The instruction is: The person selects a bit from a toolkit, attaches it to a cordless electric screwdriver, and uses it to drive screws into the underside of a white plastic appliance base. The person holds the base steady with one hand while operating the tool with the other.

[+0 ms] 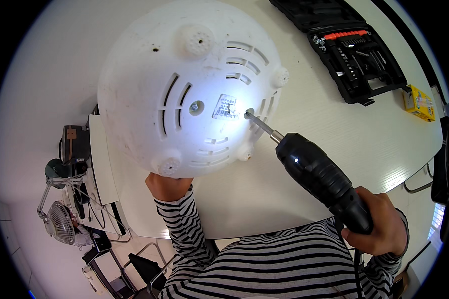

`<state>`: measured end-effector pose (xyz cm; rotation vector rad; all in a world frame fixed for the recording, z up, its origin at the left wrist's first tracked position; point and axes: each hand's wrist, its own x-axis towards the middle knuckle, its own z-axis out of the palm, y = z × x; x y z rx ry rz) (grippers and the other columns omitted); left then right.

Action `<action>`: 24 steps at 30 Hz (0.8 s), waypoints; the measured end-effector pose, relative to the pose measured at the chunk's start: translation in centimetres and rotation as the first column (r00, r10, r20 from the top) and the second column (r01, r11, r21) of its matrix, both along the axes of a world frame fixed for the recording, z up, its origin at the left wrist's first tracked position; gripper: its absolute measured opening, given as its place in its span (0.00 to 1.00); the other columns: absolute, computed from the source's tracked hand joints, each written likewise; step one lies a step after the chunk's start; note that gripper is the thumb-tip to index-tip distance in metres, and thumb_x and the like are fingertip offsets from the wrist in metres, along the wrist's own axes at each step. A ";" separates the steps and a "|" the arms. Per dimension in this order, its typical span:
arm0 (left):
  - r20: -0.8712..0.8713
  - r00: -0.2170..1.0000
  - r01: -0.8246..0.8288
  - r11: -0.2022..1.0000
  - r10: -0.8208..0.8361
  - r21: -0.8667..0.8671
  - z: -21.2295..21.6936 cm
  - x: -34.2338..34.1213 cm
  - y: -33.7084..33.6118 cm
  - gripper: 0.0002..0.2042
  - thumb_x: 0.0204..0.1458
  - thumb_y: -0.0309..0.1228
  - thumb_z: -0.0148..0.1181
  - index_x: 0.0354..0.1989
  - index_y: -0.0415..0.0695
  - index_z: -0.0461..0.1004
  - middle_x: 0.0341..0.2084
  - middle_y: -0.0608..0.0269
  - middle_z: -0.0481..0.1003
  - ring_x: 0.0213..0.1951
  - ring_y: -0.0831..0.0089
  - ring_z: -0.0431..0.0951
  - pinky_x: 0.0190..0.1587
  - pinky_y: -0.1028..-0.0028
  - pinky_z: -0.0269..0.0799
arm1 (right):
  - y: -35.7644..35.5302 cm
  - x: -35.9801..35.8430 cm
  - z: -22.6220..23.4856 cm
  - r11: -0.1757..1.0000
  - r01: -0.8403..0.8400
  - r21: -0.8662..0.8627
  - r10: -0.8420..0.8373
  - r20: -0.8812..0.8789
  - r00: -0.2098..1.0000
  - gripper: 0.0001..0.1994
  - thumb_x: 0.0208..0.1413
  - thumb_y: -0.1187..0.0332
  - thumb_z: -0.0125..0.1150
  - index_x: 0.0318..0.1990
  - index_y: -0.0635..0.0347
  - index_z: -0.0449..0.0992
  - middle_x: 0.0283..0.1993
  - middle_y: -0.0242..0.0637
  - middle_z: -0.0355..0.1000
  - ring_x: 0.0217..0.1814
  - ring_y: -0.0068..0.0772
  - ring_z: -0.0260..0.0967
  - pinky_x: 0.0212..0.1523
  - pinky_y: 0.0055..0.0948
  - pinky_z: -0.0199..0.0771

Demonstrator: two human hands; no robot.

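Note:
A round white plastic appliance base (129,114) is held up with its underside showing. It has vent slots, knobby feet, a small label (225,107) and a recessed screw (196,107). My left hand (169,187) grips it at the lower edge; the fingers are hidden behind the base. In my right hand (379,224) is a black electric screwdriver (314,172), held by its rear end. Its long bit (262,123) reaches into a second recessed hole, right of the label. A bright light falls around the bit's tip.
On the white table (334,134), an open black tool case (354,60) with sockets and a red-handled tool lies at the far right. Beside it stands a yellow box (419,103). Off to the left are a fan (60,223), a desk lamp arm (46,192) and a chair (147,269).

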<state>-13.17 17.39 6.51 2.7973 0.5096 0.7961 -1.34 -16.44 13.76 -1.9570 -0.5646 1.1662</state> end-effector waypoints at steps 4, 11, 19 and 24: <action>0.003 1.000 0.003 1.000 -0.003 -0.013 -0.1 0.0 0.1 0.20 0.31 0.38 0.66 0.34 0.44 0.72 0.29 0.61 0.75 0.29 0.62 0.76 0.30 0.70 0.72 | -0.1 0.0 -0.1 1.000 -0.007 0.017 0.007 0.008 1.000 0.23 0.29 0.67 0.61 0.36 0.73 0.65 0.15 0.41 0.66 0.11 0.34 0.64 0.15 0.24 0.65; -0.014 1.000 0.012 1.000 -0.013 -0.007 -0.1 -0.1 0.3 0.20 0.30 0.39 0.66 0.34 0.44 0.72 0.29 0.61 0.75 0.28 0.62 0.76 0.30 0.70 0.72 | 0.0 0.0 0.0 1.000 -0.003 0.008 0.003 0.002 1.000 0.23 0.29 0.68 0.61 0.35 0.73 0.66 0.15 0.41 0.67 0.12 0.33 0.64 0.15 0.24 0.65; 0.015 1.000 0.013 0.999 -0.014 0.049 -0.1 0.1 0.1 0.21 0.30 0.38 0.67 0.35 0.44 0.72 0.29 0.61 0.75 0.28 0.63 0.76 0.29 0.71 0.73 | 0.0 -0.1 0.0 1.000 -0.002 -0.008 0.003 0.009 1.000 0.23 0.29 0.68 0.61 0.35 0.72 0.66 0.15 0.41 0.67 0.11 0.33 0.64 0.15 0.24 0.65; 0.010 1.000 0.022 0.998 -0.023 0.051 -0.1 0.0 0.2 0.21 0.30 0.38 0.67 0.35 0.44 0.72 0.28 0.61 0.75 0.28 0.63 0.76 0.29 0.71 0.73 | 0.0 -0.1 0.0 1.000 0.003 -0.001 -0.003 0.005 1.000 0.22 0.29 0.68 0.61 0.35 0.72 0.66 0.15 0.41 0.67 0.11 0.34 0.64 0.15 0.24 0.66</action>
